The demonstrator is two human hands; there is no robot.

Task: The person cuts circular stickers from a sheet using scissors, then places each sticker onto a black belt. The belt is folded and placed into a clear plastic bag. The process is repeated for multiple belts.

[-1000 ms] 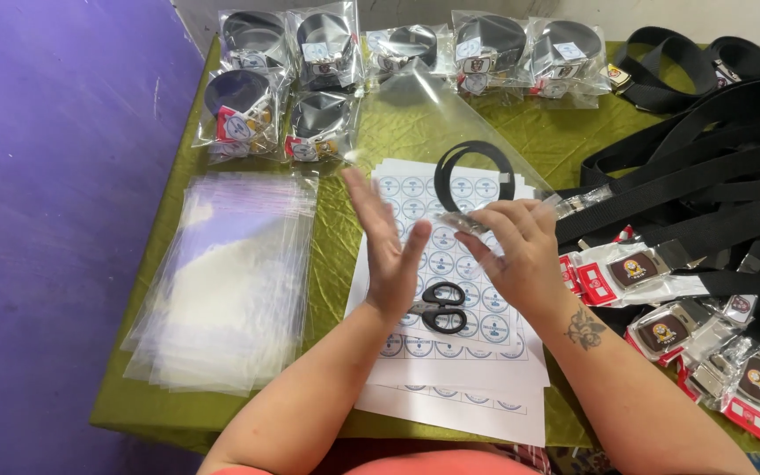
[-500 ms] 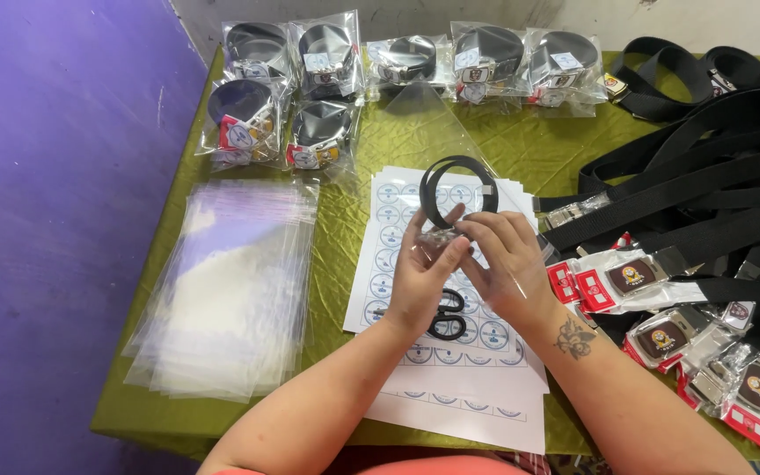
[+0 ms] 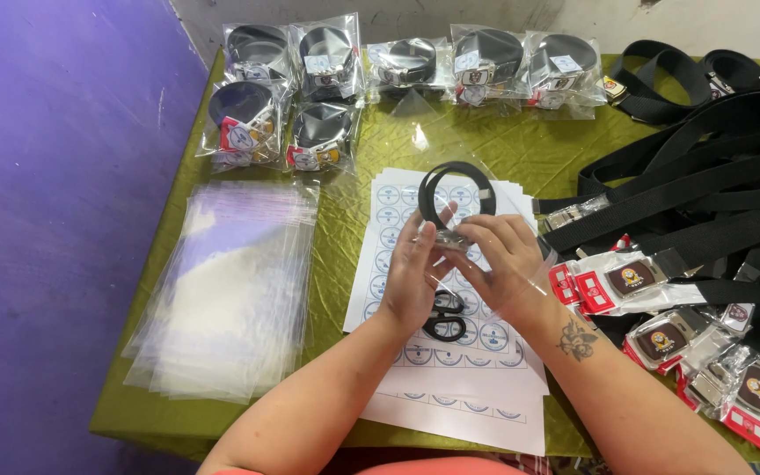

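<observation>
Both hands, left hand [image 3: 415, 277] and right hand [image 3: 499, 259], pinching coiled black belt [image 3: 455, 189] at buckle, 6 o'clock; webbing light, floppy, springy.

Coiled black belt [image 3: 456, 195] half inside clear bag [image 3: 450, 167], upright over the table's middle, in my hands.

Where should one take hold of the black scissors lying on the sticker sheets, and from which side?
Grip the black scissors by their two loop handles, coming from above on the person's near side. They lie flat on the sticker sheets, and the left hand and right hand cover the far end.
</observation>
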